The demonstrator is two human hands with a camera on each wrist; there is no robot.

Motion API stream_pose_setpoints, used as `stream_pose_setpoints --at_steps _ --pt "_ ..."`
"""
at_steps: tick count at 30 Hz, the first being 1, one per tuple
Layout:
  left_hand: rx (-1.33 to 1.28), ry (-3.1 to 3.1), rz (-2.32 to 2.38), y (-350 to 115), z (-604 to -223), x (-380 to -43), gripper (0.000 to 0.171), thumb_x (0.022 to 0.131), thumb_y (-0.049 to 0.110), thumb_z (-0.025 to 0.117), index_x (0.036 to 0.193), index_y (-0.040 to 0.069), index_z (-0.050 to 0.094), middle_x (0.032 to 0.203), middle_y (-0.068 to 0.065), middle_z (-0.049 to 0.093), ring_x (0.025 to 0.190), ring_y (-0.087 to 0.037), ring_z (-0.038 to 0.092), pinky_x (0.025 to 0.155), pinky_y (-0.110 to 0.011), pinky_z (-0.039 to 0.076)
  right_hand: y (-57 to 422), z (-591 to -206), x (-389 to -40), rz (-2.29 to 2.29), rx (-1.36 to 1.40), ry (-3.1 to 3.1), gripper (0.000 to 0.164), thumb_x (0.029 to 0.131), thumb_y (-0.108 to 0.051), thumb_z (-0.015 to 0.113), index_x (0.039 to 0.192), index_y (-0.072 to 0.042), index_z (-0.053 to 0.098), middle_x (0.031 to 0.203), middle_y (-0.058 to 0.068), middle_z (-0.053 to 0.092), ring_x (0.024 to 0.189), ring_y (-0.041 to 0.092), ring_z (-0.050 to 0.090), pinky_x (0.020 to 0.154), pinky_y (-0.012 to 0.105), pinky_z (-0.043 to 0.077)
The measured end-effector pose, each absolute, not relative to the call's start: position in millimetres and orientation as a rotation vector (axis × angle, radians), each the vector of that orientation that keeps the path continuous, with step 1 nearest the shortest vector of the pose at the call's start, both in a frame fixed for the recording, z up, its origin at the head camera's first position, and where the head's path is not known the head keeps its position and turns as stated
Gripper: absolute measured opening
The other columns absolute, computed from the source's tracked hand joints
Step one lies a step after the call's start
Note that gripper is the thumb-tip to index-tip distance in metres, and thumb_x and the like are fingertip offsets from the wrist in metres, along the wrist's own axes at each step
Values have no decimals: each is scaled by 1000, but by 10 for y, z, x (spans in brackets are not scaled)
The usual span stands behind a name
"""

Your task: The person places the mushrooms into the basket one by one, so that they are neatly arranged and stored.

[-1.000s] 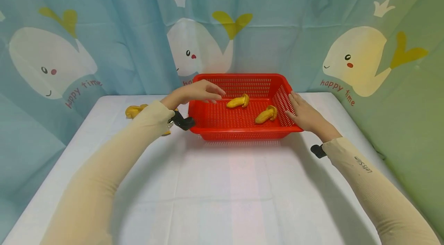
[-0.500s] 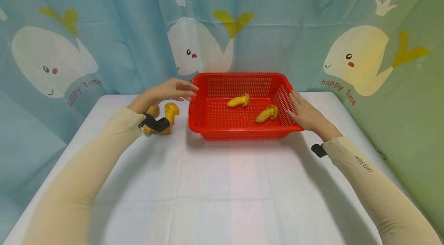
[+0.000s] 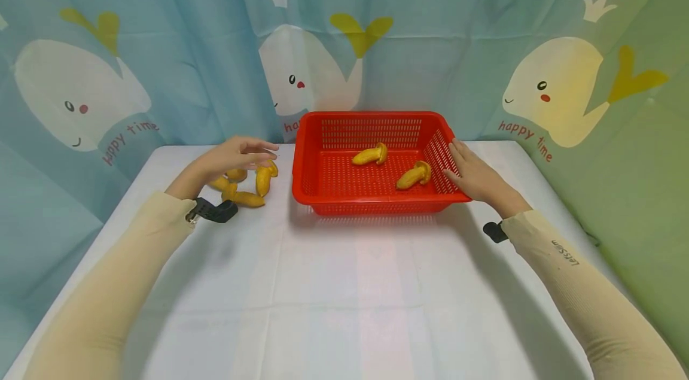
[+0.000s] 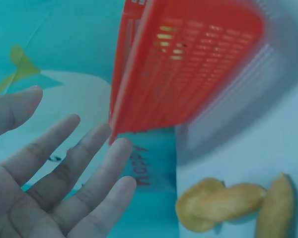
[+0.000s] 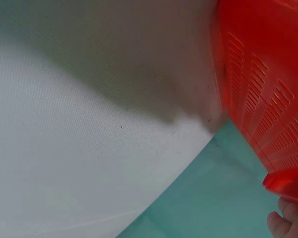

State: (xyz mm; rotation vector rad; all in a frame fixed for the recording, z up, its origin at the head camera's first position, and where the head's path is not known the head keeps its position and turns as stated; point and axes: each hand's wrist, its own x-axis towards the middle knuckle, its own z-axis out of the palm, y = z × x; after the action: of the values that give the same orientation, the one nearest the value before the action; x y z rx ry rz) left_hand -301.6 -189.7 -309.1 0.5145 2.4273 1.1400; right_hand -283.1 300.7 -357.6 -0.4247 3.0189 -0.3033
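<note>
My left hand [image 3: 237, 155] hovers at the left, fingers apart and nothing in them, above several yellow mushrooms. One mushroom [image 3: 249, 199] lies crosswise in front and another mushroom [image 3: 263, 181] points toward the basket; the others are partly covered by the hand. In the left wrist view the spread fingers [image 4: 92, 191] show beside the red basket [image 4: 188, 74], with a mushroom [image 4: 223, 201] on the cloth. My right hand [image 3: 475, 176] rests on the basket's right rim, fingers straight and thumb on the inner side. Two mushrooms lie inside, a rear mushroom [image 3: 369, 155] and a front mushroom [image 3: 413, 176].
The red perforated basket [image 3: 355, 207] stands at the back of the white-clothed table [image 3: 344, 296], close to a blue whale-print curtain [image 3: 430, 69]. A green curtain [image 3: 635, 188] hangs along the right side.
My left hand has moved left from over the basket to above the loose mushrooms, uncovering more of them. The right hand and the basket have stayed in place.
</note>
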Motion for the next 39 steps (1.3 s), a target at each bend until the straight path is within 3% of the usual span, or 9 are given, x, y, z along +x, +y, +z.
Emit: stream_pose_setpoints --at_steps 9,17,24,32,39 --pt "412 2419 1180 -2115 -3267 -2910 56 97 32 51 141 2 38 143 -23 42 127 -39 45 106 -53 38 3013 -3574 -2835 -300 -455 3029 71 98 -27 43 147 9 5 154 29 2 143 44 5 116 56 12" --pt "379 2428 1207 -2228 -3441 -2829 55 97 32 51 139 -1 40 141 -23 45 123 -38 50 104 -49 42 3020 -3577 -2834 -314 -443 3023 72 97 -27 44 146 9 5 154 29 3 143 44 5 116 57 12" --pt "353 2444 1205 -2310 -3600 -2769 53 96 32 53 138 2 43 137 -22 50 117 -30 56 101 -45 46 3020 -3586 -2835 -329 -451 3022 72 97 -26 44 146 10 6 154 29 3 143 44 6 116 57 12" --pt "309 2452 1196 -2354 -3673 -2721 54 95 31 55 138 2 43 138 -21 49 116 -28 56 100 -43 47 3035 -3592 -2840 -327 -461 3028 72 97 -25 44 146 10 6 154 29 3 143 43 5 116 56 12" --pt "329 2401 1238 -2405 -3742 -2672 53 97 27 52 138 -3 41 136 -25 50 108 -13 61 99 -40 48 3027 -3589 -2839 -322 -461 3026 71 97 -25 44 146 10 6 154 29 2 143 43 5 116 57 11"
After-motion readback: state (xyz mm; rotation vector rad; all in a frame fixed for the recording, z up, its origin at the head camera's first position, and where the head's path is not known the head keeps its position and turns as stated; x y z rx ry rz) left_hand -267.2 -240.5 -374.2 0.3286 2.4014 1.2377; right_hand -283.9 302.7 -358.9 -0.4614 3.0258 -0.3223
